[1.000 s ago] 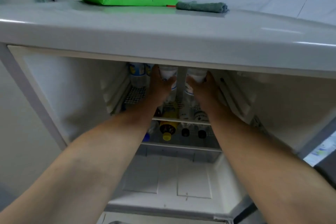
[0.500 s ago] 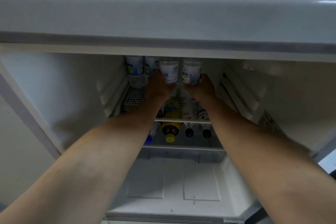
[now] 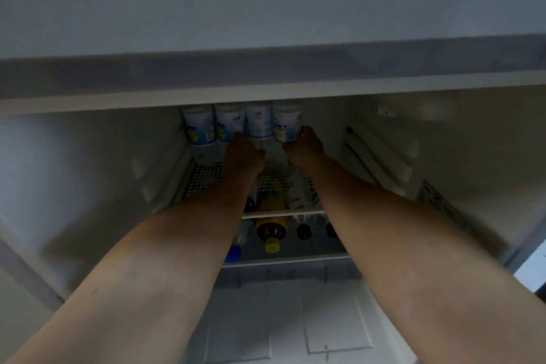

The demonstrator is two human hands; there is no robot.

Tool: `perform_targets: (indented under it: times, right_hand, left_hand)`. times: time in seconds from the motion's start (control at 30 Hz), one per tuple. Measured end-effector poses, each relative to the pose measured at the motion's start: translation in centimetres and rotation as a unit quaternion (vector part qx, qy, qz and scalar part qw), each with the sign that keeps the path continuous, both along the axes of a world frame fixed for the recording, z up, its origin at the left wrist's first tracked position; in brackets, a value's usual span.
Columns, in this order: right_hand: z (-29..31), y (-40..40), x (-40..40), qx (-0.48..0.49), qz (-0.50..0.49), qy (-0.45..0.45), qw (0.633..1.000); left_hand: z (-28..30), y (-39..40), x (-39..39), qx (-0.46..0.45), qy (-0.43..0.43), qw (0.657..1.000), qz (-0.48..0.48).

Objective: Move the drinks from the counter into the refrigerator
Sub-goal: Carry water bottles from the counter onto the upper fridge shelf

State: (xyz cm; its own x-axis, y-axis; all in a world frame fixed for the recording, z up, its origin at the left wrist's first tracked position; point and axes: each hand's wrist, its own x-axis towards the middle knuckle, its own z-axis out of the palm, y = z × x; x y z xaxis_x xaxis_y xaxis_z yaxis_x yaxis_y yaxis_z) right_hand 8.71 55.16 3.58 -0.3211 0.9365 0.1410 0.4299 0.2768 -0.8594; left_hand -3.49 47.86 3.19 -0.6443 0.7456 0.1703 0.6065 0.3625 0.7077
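Both my arms reach deep into the open refrigerator [image 3: 88, 174]. Several clear water bottles with white and blue labels stand in a row at the back of the upper wire shelf [image 3: 206, 177]. My left hand [image 3: 243, 154] grips the third bottle [image 3: 259, 124] at its lower part. My right hand [image 3: 304, 148] grips the rightmost bottle [image 3: 287, 125] low down. The two bottles on the left [image 3: 201, 130] stand untouched. The bottle tops are hidden behind the refrigerator's upper edge.
On the shelf below lie a yellow-capped bottle [image 3: 271, 230], a blue-capped bottle [image 3: 233, 253] and dark-capped bottles [image 3: 303, 230]. A white drawer front [image 3: 286, 319] sits at the bottom. The refrigerator's top [image 3: 266, 9] fills the upper view.
My hands have pushed the two held bottles further back into line with the left two. The view has dropped, so the green bag on top is nearly out of sight.
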Motion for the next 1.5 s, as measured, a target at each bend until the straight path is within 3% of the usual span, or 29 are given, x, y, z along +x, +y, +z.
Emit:
perform_targets:
  times: [0.2, 0.43, 0.63, 0.73, 0.8, 0.9, 1.03, 1.5]
  right_hand:
    - [0.5, 0.3, -0.4, -0.018, -0.007, -0.014, 1.000]
    - [-0.4, 0.6, 0.9, -0.008, 0.007, 0.044, 0.999]
    - [-0.5, 1.2, -0.2, 0.003, 0.009, 0.066, 0.998]
    - [-0.7, 1.6, -0.1, 0.015, 0.006, 0.058, 0.998]
    - [-0.7, 1.9, -0.1, 0.026, 0.000, 0.040, 0.999]
    - [-0.5, 2.3, 0.0, 0.042, 0.003, 0.022, 0.999]
    - [-0.5, 2.6, 0.2, 0.045, 0.009, 0.017, 0.999]
    - [0.0, 2.3, 0.1, 0.031, 0.005, 0.009, 0.999]
  left_hand:
    - [0.1, -0.1, -0.2, -0.018, 0.013, 1.000, -0.016]
    - [-0.6, -0.4, -0.2, 0.023, 0.009, 1.000, -0.010]
    - [-0.9, -1.0, 0.1, 0.089, 0.190, 0.975, -0.076]
    - [-0.6, -0.7, 0.2, 0.084, 0.215, 0.970, -0.081]
    - [-0.5, -0.5, 0.1, 0.051, 0.236, 0.966, -0.094]
    - [-0.1, 0.1, -0.1, -0.072, 0.328, 0.933, -0.127]
    - [0.6, 0.6, -0.5, -0.182, 0.383, 0.899, -0.110]
    - [-0.3, 0.1, 0.2, -0.187, 0.408, 0.885, -0.124]
